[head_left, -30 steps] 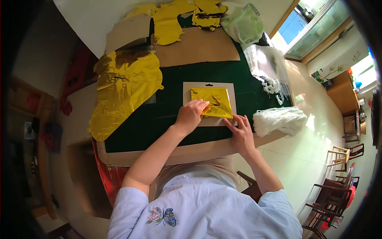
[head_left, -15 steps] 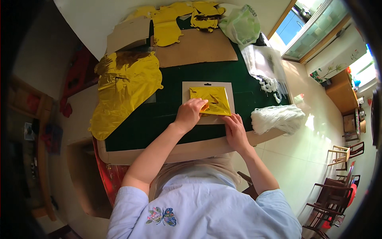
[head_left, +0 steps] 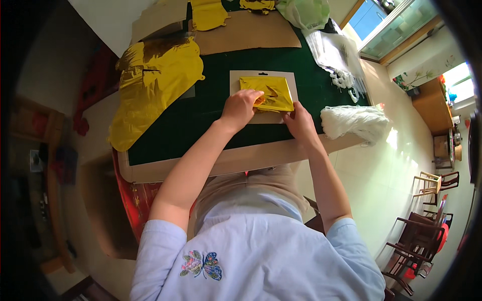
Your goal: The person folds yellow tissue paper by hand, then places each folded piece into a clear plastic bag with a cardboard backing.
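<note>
Head view shows us at a dark green table mat (head_left: 201, 120) with both hands on a folded sheet of shiny gold foil (head_left: 268, 93). That foil lies on a pale grey rectangular card (head_left: 241, 80), which sits flat near the middle of the mat, just ahead of us. Our left hand (head_left: 241, 108) is curled over the foil's left lower corner, fingers bent down and pressing on it; we cannot tell whether they pinch the foil or only hold it flat. Our right hand (head_left: 299, 120) rests at the card's lower right edge, fingers partly bent, its fingertips touching the foil's near right corner; whether it grips anything is not clear.

To our left, a large crumpled yellow foil piece (head_left: 150, 85) hangs over the mat's edge. Beyond the card lies a flat brown cardboard sheet (head_left: 246, 32). To our right, just off the mat, sits a white bundle of string-like material (head_left: 354, 123), and farther off a stack of clear plastic bags (head_left: 336, 50).
</note>
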### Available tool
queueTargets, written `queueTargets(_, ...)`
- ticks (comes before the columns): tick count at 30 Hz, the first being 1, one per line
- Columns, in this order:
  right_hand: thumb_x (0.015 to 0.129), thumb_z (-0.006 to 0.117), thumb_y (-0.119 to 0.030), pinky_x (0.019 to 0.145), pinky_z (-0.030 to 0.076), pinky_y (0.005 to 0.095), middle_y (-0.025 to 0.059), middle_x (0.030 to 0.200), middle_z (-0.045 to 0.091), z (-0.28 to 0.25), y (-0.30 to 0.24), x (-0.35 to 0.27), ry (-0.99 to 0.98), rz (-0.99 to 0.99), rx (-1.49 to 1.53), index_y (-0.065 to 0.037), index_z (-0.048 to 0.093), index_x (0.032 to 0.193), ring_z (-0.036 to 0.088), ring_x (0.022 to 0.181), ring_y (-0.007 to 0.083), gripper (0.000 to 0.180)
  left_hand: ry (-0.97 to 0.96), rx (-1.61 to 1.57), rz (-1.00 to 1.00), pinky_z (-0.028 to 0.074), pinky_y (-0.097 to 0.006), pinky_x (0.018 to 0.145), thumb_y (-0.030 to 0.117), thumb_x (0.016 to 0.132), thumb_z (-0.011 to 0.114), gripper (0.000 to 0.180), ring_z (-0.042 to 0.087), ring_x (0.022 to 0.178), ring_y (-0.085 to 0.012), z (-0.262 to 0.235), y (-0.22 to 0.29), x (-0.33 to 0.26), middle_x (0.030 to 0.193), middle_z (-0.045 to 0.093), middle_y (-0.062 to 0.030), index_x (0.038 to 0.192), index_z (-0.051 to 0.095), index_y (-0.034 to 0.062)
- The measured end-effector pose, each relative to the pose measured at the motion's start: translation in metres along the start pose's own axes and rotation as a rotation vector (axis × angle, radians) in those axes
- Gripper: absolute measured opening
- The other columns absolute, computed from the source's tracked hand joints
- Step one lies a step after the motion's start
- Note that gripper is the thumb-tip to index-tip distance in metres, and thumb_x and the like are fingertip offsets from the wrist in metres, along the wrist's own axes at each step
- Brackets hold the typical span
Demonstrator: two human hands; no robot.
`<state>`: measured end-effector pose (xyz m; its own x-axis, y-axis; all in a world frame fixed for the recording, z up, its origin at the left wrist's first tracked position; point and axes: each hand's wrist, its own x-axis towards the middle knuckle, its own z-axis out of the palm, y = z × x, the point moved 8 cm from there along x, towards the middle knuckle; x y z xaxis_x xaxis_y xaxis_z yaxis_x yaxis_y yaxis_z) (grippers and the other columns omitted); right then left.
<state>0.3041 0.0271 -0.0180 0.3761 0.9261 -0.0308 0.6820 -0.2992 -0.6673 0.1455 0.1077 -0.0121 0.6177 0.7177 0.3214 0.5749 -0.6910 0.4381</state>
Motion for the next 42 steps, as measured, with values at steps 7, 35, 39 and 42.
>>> queueTargets(7, 0.080, 0.066, -0.015, 0.077, 0.051, 0.0372, 0.0162, 0.095, 0.067, 0.017, 0.019, 0.013, -0.228, 0.027, 0.205, -0.002, 0.065, 0.106, 0.065, 0.086, 0.0303, 0.028, -0.008, -0.018, 0.023, 0.056, -0.036, 0.085, 0.003, 0.084, 0.068, 0.029, 0.066, 0.099, -0.0255, -0.002, 0.005, 0.000, 0.109, 0.069, -0.0118, 0.113, 0.067, 0.0079)
queueTargets(35, 0.081, 0.070, -0.019, 0.074, 0.047, 0.0388, 0.0073, 0.083, 0.059, -0.010, 0.001, -0.010, 0.301, -0.197, -0.222, -0.006, 0.065, 0.094, 0.057, 0.083, 0.0268, 0.019, 0.020, 0.007, -0.028, 0.056, -0.035, 0.081, 0.009, 0.080, 0.073, 0.026, 0.067, 0.094, -0.0250, -0.001, 0.005, 0.003, 0.103, 0.069, -0.0101, 0.106, 0.069, 0.0089)
queueTargets(39, 0.081, 0.070, -0.024, 0.071, 0.047, 0.0390, 0.0072, 0.084, 0.062, -0.002, 0.008, 0.001, 0.178, -0.075, -0.180, -0.007, 0.067, 0.088, 0.059, 0.084, 0.0266, 0.019, 0.049, -0.033, -0.055, 0.056, -0.035, 0.080, 0.011, 0.080, 0.074, 0.023, 0.067, 0.092, -0.0253, 0.000, -0.002, 0.002, 0.100, 0.070, -0.0101, 0.103, 0.070, 0.0093)
queueTargets(42, 0.081, 0.069, -0.021, 0.071, 0.048, 0.0393, 0.0093, 0.085, 0.065, -0.002, 0.008, -0.002, 0.136, -0.008, -0.007, -0.006, 0.069, 0.086, 0.061, 0.086, 0.0274, 0.015, 0.047, -0.035, -0.056, 0.056, -0.035, 0.080, 0.011, 0.080, 0.074, 0.023, 0.067, 0.091, -0.0252, -0.002, 0.000, 0.001, 0.099, 0.070, -0.0102, 0.102, 0.070, 0.0094)
